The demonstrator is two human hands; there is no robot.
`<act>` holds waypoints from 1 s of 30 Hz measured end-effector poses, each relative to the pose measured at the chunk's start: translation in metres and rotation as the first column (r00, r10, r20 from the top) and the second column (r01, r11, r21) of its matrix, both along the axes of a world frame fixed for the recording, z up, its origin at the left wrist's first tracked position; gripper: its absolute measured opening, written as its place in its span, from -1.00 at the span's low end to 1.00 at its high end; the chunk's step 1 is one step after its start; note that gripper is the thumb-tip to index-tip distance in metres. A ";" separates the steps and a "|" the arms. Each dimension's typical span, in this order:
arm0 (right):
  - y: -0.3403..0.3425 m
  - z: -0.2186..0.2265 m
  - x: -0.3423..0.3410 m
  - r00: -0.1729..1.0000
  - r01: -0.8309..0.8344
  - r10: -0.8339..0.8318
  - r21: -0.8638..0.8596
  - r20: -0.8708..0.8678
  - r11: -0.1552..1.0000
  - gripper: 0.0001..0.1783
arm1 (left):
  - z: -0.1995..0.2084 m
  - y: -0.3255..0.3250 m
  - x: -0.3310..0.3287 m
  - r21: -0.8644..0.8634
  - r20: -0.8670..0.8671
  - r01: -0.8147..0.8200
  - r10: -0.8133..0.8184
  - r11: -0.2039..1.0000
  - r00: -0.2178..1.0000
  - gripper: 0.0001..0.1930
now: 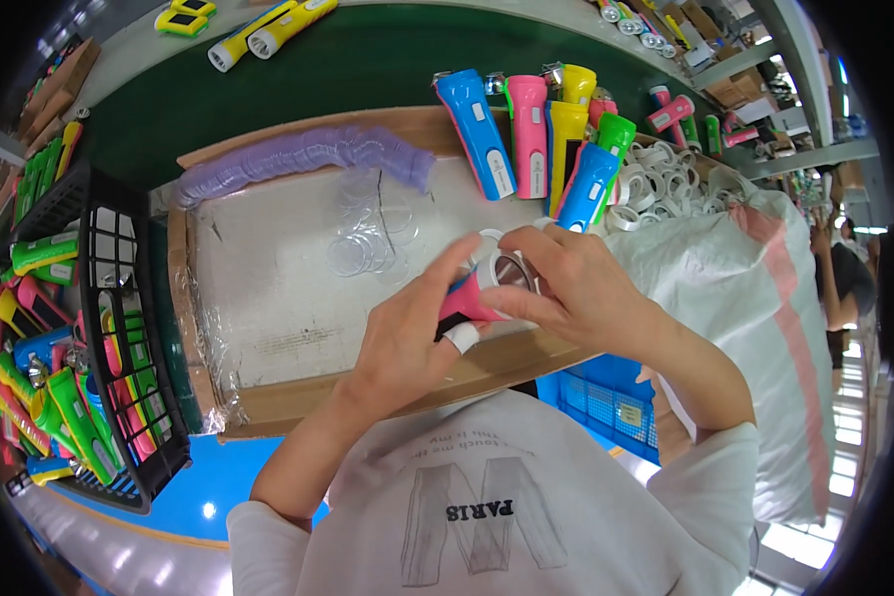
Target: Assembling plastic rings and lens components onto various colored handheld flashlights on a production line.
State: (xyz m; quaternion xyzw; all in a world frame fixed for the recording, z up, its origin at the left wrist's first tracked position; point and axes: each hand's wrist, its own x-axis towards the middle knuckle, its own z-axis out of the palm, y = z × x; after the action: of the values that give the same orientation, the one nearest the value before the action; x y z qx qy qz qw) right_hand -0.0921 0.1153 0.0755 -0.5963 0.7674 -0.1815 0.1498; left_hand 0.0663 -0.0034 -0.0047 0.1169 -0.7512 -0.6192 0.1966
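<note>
The pink flashlight (pixel 470 298) sits between both hands, just above the near edge of the cardboard tray (pixel 268 402) on the green counter (pixel 368 70). The left hand (pixel 407 333) is closed around the flashlight's body from the left and below, thumb stretched along its top toward the head, with a white wrap on 1 fingertip under it. The right hand (pixel 576 288) comes from the right and grips the flashlight's round head, fingers curled over the white bezel ring (pixel 494 238) and the shiny reflector (pixel 512 270), which faces up toward the camera. So the flashlight lies across the gap between the 2 hands, body in the left, head in the right. Beyond the hands, several clear round lenses (pixel 368 233) lie loose on the tray's pale floor, and a long purple stack of discs (pixel 308 154) curves along the tray's far edge. Finished flashlights (pixel 531 134) in blue, pink, yellow and green lean against the tray's far right corner. A white sack (pixel 755 288) holding white rings (pixel 656 184) stands to the right, and a black crate (pixel 119 348) of coloured flashlight bodies stands to the left.
</note>
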 end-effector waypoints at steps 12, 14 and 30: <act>-0.035 -0.095 -0.025 0.981 0.167 -0.152 -0.135 0.119 0.977 -0.75 | -0.019 -0.016 -0.038 -0.362 0.429 0.222 -0.050 0.905 0.902 -0.51; -0.037 -0.092 -0.035 0.983 0.166 -0.149 -0.169 0.109 0.971 -0.72 | -0.021 -0.019 -0.044 -0.344 0.455 0.230 -0.053 0.910 0.889 -0.49; 0.023 -0.118 -0.019 0.982 0.125 -0.133 -0.065 -0.135 0.990 -0.69 | 0.022 -0.166 -0.152 -0.901 -0.065 -0.167 0.255 0.400 0.965 -0.62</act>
State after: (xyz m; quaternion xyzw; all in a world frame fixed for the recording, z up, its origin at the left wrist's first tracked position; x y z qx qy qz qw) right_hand -0.1115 0.1382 -0.0425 -0.5604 0.8077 -0.1706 0.0671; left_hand -0.0858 -0.1690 0.0178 0.1135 -0.9511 -0.0875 0.2735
